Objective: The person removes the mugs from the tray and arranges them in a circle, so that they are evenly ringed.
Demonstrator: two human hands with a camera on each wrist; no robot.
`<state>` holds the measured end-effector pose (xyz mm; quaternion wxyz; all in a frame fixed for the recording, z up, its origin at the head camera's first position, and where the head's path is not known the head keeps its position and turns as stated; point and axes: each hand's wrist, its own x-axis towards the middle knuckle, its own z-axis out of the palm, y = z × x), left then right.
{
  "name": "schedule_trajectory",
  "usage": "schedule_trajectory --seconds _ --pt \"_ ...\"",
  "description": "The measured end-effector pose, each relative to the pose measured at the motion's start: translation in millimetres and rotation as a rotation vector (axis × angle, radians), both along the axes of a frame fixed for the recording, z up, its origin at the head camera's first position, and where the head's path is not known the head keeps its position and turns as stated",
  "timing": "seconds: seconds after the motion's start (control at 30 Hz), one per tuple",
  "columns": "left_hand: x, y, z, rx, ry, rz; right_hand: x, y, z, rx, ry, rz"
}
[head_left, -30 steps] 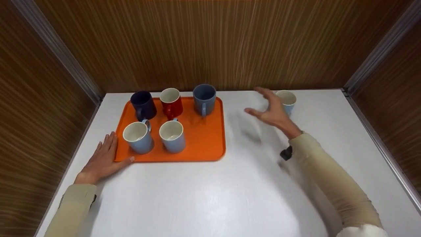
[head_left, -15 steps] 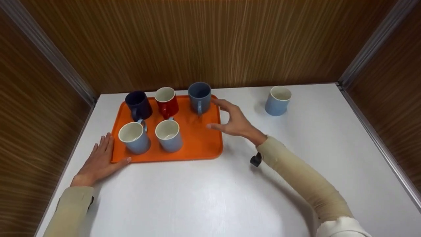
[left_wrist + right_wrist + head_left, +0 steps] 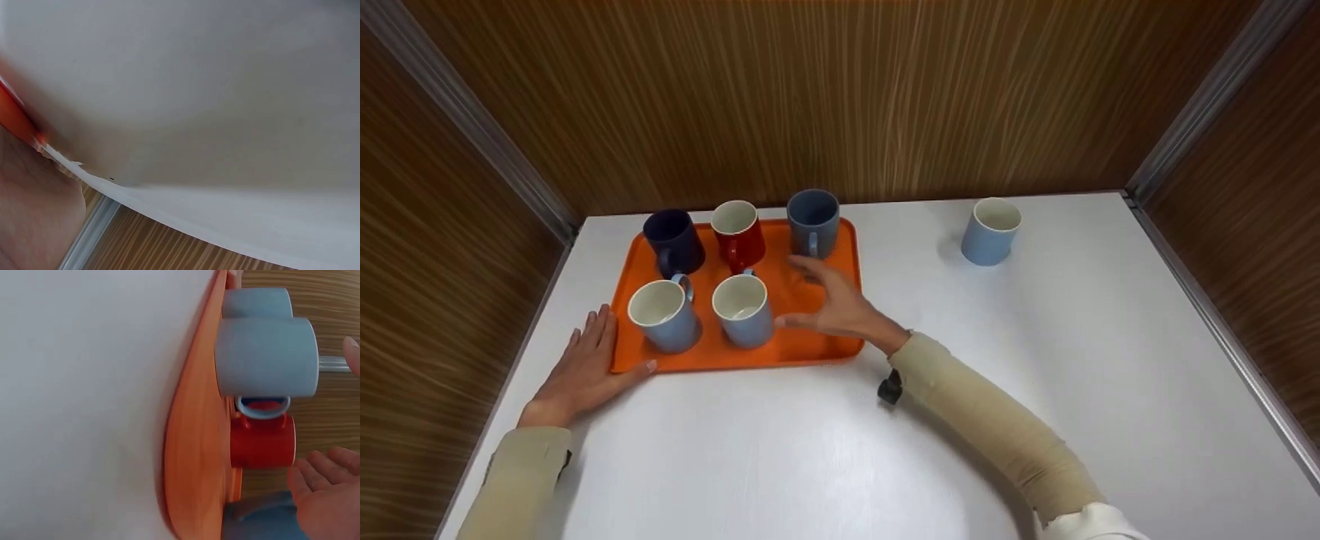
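Observation:
An orange tray [image 3: 802, 348] bears a dark blue mug [image 3: 681, 246], a red mug [image 3: 744, 244] and a grey-blue mug [image 3: 823, 221] along its back. Two light blue mugs stand in front, one at the left [image 3: 672, 331] and one near the middle [image 3: 750, 324]. My left hand [image 3: 581, 373] lies flat at the tray's front left corner, thumb along the front rim. Over the tray's right part, my right hand [image 3: 840, 306] spreads thumb and fingers, holding nothing. Its thumb tip is close to the middle light blue mug [image 3: 267, 357]; contact cannot be told.
Another light blue mug [image 3: 988, 244] stands on the white table [image 3: 780, 450] at the back right, off the tray. Wood-patterned panels [image 3: 885, 97] enclose the table at the back and both sides.
My right hand has moved left from beside the light blue mug at the back right, over the tray's right edge, to near the middle light blue mug. My left hand stays at the tray corner.

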<state>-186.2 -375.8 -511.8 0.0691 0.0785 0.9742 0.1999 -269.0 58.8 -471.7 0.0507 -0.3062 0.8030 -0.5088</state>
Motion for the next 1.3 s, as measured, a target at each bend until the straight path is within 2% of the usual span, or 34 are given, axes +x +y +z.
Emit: schedule_trajectory --seconds 0.17,0.47,0.6,0.8,1.1,1.3 --pt "-0.1 -0.5 -0.3 -0.002 0.008 -0.001 3.6 -23.9 -10.1 -0.012 -0.024 0.036" --pt "2.0 -3.1 -3.0 -0.001 -0.006 0.006 5.9 -58.6 -27.9 -0.080 -0.093 -0.004" --pt "1.6 -3.0 -4.0 -0.011 -0.009 0.010 9.4 -67.7 -31.5 -0.072 -0.122 -0.027" --pt "-0.8 -2.0 -2.3 -0.002 0.000 0.004 10.2 -70.9 -30.2 -0.055 -0.117 -0.067" --pt "1.2 -2.4 -1.9 0.002 -0.006 0.002 12.0 -73.7 -29.5 -0.036 -0.129 -0.095" --pt "1.1 -1.8 -0.2 0.002 -0.005 0.003 16.9 -70.2 -17.8 -0.028 -0.138 -0.114"
